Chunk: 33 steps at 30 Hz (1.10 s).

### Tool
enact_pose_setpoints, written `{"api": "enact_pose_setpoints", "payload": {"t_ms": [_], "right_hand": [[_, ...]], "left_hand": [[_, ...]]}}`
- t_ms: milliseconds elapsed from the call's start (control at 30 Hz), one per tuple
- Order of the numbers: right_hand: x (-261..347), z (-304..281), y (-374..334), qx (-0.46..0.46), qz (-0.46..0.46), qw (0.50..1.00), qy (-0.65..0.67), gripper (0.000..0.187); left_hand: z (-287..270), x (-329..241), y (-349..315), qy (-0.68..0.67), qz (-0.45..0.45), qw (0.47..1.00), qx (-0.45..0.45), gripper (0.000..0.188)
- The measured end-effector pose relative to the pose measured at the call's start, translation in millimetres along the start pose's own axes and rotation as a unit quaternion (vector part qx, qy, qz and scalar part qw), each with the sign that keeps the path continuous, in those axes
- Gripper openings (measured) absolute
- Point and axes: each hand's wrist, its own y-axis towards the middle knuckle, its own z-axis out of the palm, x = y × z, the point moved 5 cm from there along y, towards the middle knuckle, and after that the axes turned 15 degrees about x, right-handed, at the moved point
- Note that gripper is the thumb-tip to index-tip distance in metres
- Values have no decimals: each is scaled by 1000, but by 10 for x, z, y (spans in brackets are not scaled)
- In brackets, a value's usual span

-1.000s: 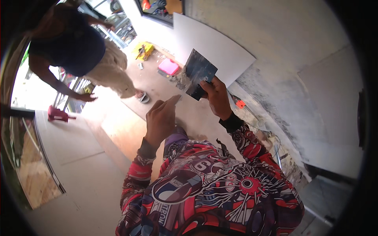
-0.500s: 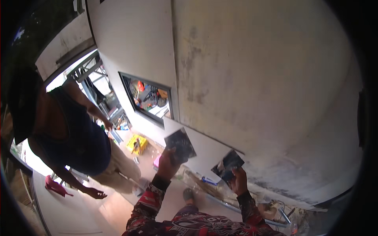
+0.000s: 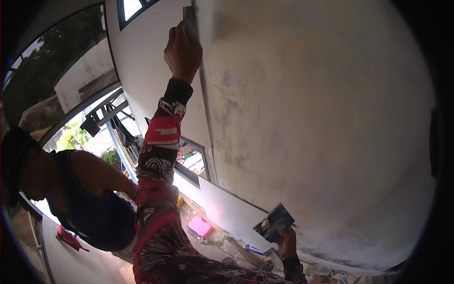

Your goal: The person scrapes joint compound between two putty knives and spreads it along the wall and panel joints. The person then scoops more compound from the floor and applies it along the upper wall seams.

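Observation:
My left hand point(image 3: 183, 54) is raised high on an outstretched arm, closed around a dark flat putty knife point(image 3: 190, 20). Its blade is seen nearly edge-on at the vertical seam point(image 3: 205, 102) between a smooth white panel and the stained wall point(image 3: 302, 113); whether it presses on the surface I cannot tell. Lower down on the right, my right hand point(image 3: 286, 244) grips a second wide, dark putty knife point(image 3: 280, 218), held flat. A small lump of pale putty point(image 3: 265, 224) lies on that blade's left part.
A person in a dark sleeveless top point(image 3: 97, 208) stands close on my left. A framed opening point(image 3: 194, 163) sits low in the white panel. On the floor are a pink box point(image 3: 200, 226) and scattered debris. A red cloth point(image 3: 71, 238) hangs at the lower left.
My left hand has swung up from waist height to the top of the seam with its putty knife. My right hand has dropped slightly. The person at left has shifted lower in view.

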Motion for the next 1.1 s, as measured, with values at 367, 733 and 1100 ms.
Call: {"api": "enact_pose_setpoints", "payload": {"t_ms": [367,733,1100], "right_hand": [[59,-322,192,135,105,983,-65,33],[57,-619,432,174,128,970,-111,25],[20,-743,537,210,180,957,-92,23]], "left_hand": [[137,-152,650,122,-63,991,13,24],[462,-35,726,208,-90,973,46,21],[590,-111,599,207,-36,973,97,22]]}}
